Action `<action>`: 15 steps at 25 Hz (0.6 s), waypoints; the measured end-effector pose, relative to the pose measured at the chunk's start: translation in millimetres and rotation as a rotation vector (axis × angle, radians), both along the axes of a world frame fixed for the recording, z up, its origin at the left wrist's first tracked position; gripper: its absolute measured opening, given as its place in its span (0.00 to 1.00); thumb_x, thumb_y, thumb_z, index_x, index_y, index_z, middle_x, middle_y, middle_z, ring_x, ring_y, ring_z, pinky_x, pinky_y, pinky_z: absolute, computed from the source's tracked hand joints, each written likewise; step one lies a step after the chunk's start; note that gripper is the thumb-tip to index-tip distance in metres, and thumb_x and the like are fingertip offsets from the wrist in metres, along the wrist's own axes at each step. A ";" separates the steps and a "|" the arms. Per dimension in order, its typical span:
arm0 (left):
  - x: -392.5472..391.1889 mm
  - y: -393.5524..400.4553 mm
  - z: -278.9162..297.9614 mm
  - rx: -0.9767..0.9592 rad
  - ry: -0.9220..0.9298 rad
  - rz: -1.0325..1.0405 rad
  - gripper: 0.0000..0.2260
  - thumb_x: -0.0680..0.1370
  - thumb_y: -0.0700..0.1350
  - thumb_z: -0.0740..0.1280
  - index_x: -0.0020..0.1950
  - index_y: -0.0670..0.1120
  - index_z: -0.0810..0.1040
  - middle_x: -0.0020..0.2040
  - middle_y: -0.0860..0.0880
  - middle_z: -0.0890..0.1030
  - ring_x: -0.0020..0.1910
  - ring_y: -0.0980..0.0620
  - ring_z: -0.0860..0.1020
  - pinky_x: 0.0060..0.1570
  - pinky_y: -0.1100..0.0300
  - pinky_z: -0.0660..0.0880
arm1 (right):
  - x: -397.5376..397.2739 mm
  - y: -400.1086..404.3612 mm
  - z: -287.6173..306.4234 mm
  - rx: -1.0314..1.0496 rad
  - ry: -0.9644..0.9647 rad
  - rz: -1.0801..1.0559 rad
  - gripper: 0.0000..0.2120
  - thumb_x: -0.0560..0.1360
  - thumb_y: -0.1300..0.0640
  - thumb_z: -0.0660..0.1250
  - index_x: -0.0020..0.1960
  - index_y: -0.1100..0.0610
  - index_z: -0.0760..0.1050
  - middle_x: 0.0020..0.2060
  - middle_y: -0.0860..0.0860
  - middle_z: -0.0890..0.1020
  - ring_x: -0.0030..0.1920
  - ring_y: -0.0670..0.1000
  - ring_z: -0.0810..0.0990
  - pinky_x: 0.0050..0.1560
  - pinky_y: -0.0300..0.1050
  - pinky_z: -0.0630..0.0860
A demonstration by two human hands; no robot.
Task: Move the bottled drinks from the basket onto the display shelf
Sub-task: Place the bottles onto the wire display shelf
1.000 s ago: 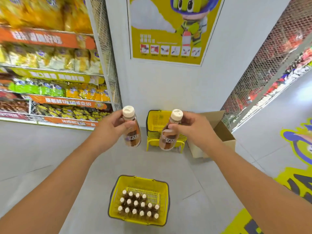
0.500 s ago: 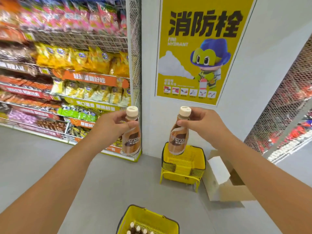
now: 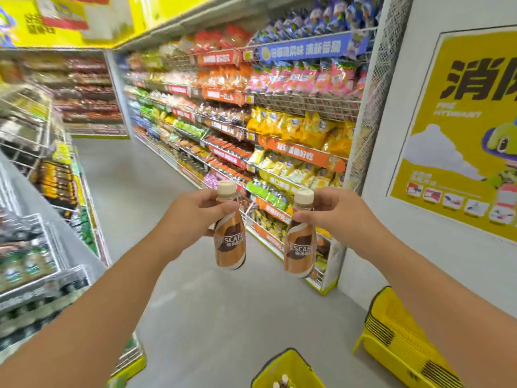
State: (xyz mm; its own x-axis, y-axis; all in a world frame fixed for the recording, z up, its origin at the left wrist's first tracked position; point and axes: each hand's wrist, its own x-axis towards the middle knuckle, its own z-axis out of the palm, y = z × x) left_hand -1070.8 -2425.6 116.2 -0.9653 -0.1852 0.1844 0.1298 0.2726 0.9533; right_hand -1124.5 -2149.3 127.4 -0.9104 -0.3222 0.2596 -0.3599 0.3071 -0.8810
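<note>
Left hand and right hand each pinched a coffee bottle's neck, left bottle, right bottle, hanging upright, likely for shelving; basket below.

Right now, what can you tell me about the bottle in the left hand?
The left bottle is a small coffee drink with a cream screw cap, a clear neck showing brown liquid, and a glossy brown and tan wrapper with white lettering. It looks like plastic and seems sealed. It hangs nearly upright in the air above the grey floor, with the left hand gripping its neck and shoulder. Nothing else touches it.
</note>
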 end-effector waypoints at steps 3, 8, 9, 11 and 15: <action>52.4 -54.5 16.6 0.015 0.005 0.182 0.08 0.76 0.47 0.75 0.55 0.52 0.85 0.45 0.54 0.87 0.45 0.55 0.84 0.43 0.53 0.84 | 16.2 -65.3 8.7 -0.014 0.012 0.145 0.10 0.70 0.60 0.80 0.50 0.52 0.86 0.43 0.45 0.89 0.44 0.43 0.87 0.45 0.33 0.81; 141.4 -148.9 30.7 -0.006 0.021 0.390 0.08 0.74 0.47 0.77 0.52 0.52 0.85 0.45 0.53 0.88 0.45 0.55 0.86 0.41 0.54 0.84 | 47.2 -187.4 19.1 0.015 0.004 0.355 0.12 0.70 0.57 0.80 0.53 0.51 0.86 0.44 0.44 0.89 0.47 0.44 0.87 0.49 0.38 0.81; 158.6 -168.6 31.7 -0.009 0.022 0.422 0.07 0.74 0.47 0.77 0.51 0.53 0.85 0.45 0.54 0.88 0.44 0.55 0.86 0.39 0.55 0.84 | 53.9 -213.3 20.8 0.021 0.003 0.385 0.12 0.70 0.56 0.81 0.53 0.50 0.86 0.44 0.43 0.88 0.47 0.45 0.87 0.51 0.41 0.81; 192.5 -210.4 33.2 -0.023 0.019 0.485 0.05 0.74 0.48 0.77 0.48 0.55 0.85 0.43 0.55 0.87 0.43 0.56 0.85 0.36 0.58 0.83 | 69.9 -270.2 22.9 0.024 0.000 0.443 0.12 0.70 0.55 0.80 0.53 0.49 0.86 0.43 0.42 0.88 0.47 0.44 0.87 0.52 0.43 0.80; 248.2 -301.6 37.1 -0.084 -0.016 0.591 0.09 0.73 0.51 0.78 0.50 0.50 0.86 0.44 0.53 0.87 0.43 0.54 0.86 0.44 0.49 0.85 | 107.1 -387.7 24.5 -0.006 0.019 0.537 0.11 0.70 0.55 0.81 0.51 0.49 0.86 0.44 0.44 0.89 0.48 0.46 0.87 0.57 0.47 0.82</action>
